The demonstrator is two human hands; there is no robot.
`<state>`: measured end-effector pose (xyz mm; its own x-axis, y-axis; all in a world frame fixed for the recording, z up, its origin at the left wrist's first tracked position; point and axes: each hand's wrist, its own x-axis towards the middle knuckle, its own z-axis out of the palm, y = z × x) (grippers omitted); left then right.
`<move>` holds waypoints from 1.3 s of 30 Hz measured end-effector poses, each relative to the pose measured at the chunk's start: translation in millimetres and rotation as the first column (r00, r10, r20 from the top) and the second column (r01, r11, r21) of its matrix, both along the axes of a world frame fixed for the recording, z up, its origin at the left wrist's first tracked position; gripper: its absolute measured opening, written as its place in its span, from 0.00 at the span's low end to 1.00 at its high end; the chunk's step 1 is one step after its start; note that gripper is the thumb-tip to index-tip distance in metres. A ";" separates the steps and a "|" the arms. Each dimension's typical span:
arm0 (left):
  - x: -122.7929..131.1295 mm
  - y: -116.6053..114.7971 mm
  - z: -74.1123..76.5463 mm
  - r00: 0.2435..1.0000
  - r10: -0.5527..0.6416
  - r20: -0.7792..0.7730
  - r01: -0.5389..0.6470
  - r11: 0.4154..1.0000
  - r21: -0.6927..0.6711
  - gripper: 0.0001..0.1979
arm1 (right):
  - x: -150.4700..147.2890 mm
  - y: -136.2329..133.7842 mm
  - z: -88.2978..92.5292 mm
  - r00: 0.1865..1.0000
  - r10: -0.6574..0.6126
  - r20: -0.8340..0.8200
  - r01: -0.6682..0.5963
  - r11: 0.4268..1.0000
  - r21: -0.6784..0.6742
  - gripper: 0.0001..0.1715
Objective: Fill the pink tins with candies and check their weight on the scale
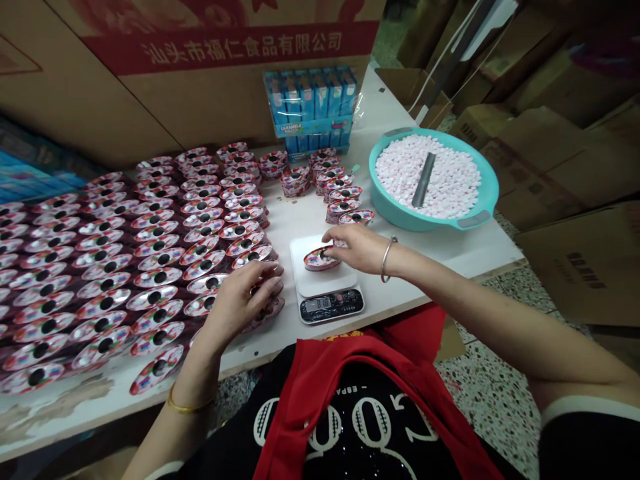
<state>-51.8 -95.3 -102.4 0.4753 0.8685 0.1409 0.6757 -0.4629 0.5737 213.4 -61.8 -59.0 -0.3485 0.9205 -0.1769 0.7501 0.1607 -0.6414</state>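
A small oval container [320, 259], red and white with a dark hole in its top, stands on the white kitchen scale [313, 283]. My right hand [360, 248] bends over its right end, finger and thumb at the hole. Pale bits, apparently small white candies [341, 244], show between these fingers. My left hand [245, 300] lies at the right edge of the rows of similar containers [159, 278]. Its fingers curl over an oval container [267, 315] near the table's front, partly hidden by the hand. The scale's display is lit.
A turquoise tub [400, 217] of white candies, with a grey scoop [424, 180] on top, stands at right. Behind the scale are more oval containers [345, 193] and a blue packaged display [313, 107]. A large cardboard box [200, 87] backs the white table [280, 217].
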 end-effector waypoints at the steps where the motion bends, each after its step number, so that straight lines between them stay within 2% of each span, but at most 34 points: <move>1: 0.0 0.0 0.5 1.000 0.003 -0.001 -0.003 1.000 0.004 0.14 | 2.7 0.9 0.1 0.995 -0.049 -0.090 0.046 0.998 -0.036 0.08; 3: -0.1 -0.3 1.9 1.000 0.011 -0.006 -0.011 1.000 0.013 0.13 | 10.1 0.7 1.3 0.931 -0.178 -0.318 0.124 0.975 -0.183 0.09; 4: -0.2 -0.5 2.6 1.000 0.016 -0.009 -0.016 1.000 0.013 0.13 | 14.6 -0.6 2.1 0.865 -0.252 -0.433 0.139 0.951 -0.276 0.10; 6: -0.2 -0.9 3.4 1.000 0.020 -0.012 -0.020 1.000 0.007 0.14 | 24.9 -5.3 3.2 0.683 -0.408 -0.606 0.134 0.886 -0.445 0.12; 9: 0.9 -0.9 3.7 1.000 0.011 -0.001 -0.011 1.000 0.000 0.14 | 41.0 -15.7 -1.2 0.421 -0.591 -0.688 0.102 0.784 -0.612 0.10; 10: 1.8 -0.6 3.8 1.000 0.006 0.001 -0.006 1.000 -0.002 0.14 | 46.0 -19.5 -4.8 0.363 -0.638 -0.679 0.098 0.751 -0.653 0.09; 12: 4.2 0.4 4.2 1.000 0.000 -0.002 0.000 1.000 -0.010 0.13 | 54.4 -26.7 -13.7 0.303 -0.699 -0.648 0.103 0.700 -0.707 0.09; 15: 8.7 2.5 4.7 1.000 -0.010 -0.007 0.010 1.000 -0.003 0.13 | 60.7 -35.4 -25.9 0.299 -0.717 -0.630 0.134 0.685 -0.716 0.07; 18: 12.9 4.1 3.8 1.000 -0.025 -0.001 0.025 1.000 0.000 0.13 | 56.9 -39.7 -29.6 0.355 -0.670 -0.653 0.124 0.725 -0.677 0.14; 22: 21.0 5.6 2.1 0.999 -0.047 0.011 0.047 0.999 0.019 0.12 | 40.5 -38.3 -22.1 0.421 -0.582 -0.696 0.049 0.780 -0.624 0.17; 26: 40.0 10.0 2.6 0.994 -0.104 0.019 0.103 0.993 0.065 0.15 | 29.7 -35.1 -13.4 0.412 -0.559 -0.720 0.004 0.791 -0.612 0.17; 30: 61.9 16.0 2.0 0.984 -0.175 -0.017 0.176 0.981 0.082 0.22 | 27.8 -35.9 -14.2 0.398 -0.562 -0.725 0.037 0.799 -0.600 0.18; 36: 62.7 18.5 -5.0 0.987 -0.157 -0.046 0.159 0.986 0.050 0.22 | 9.5 -27.3 -26.6 0.579 -0.490 -0.652 0.074 0.828 -0.556 0.09; 38: 59.1 17.6 -6.5 0.988 -0.149 -0.043 0.150 0.988 0.031 0.21 | 3.7 -22.3 -28.7 0.610 -0.481 -0.629 0.098 0.834 -0.543 0.07; 39: 58.6 16.8 -6.8 0.988 -0.147 -0.041 0.148 0.989 0.028 0.22 | 2.6 -20.6 -28.9 0.603 -0.485 -0.634 0.118 0.840 -0.530 0.10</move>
